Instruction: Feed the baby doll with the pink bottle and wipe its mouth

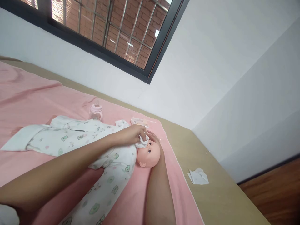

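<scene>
A baby doll (150,156) lies on its back in white printed pajamas (93,134), its head toward the right. My left hand (132,134) pinches a white tissue (142,142) against the lower part of the doll's face, around the mouth. From the near side my right forearm runs behind the top of the doll's head. My right hand (153,136) cups the head's far side; only some fingers show, the palm being hidden by the head.
A pink blanket (30,93) lies under the doll. Beyond the doll are a baby bottle (96,112) and a small packet (139,122). A folded tissue (198,176) rests on the tan surface (187,147) at right. A white wall (182,72) and barred window (122,31) stand behind.
</scene>
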{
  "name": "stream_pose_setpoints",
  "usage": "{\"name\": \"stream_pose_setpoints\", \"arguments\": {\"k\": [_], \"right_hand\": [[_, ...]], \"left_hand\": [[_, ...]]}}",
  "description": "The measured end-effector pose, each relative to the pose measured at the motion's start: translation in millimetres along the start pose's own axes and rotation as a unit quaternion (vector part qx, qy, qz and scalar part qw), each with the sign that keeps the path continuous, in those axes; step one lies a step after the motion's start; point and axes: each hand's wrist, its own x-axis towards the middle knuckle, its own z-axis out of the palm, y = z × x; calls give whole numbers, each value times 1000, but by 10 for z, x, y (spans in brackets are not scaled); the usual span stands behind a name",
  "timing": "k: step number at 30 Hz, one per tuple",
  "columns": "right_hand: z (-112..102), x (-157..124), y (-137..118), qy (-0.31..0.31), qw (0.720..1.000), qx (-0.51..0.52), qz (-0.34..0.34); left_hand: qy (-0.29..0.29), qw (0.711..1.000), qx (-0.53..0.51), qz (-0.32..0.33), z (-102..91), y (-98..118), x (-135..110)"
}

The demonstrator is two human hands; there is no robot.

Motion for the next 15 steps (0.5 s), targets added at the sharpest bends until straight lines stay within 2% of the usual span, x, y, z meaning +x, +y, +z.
{"name": "stream_pose_setpoints", "arguments": {"k": [5, 9, 15], "right_hand": [[37, -51, -43, -29, 999, -28, -24], [36, -85, -53, -13, 997, -57, -45], [-1, -38, -21, 11, 1000, -25, -7]], "left_hand": [[60, 997, 37, -30, 16, -83, 24], [59, 996, 52, -35, 76, -167, 44], [54, 997, 46, -32, 101, -184, 46]]}}
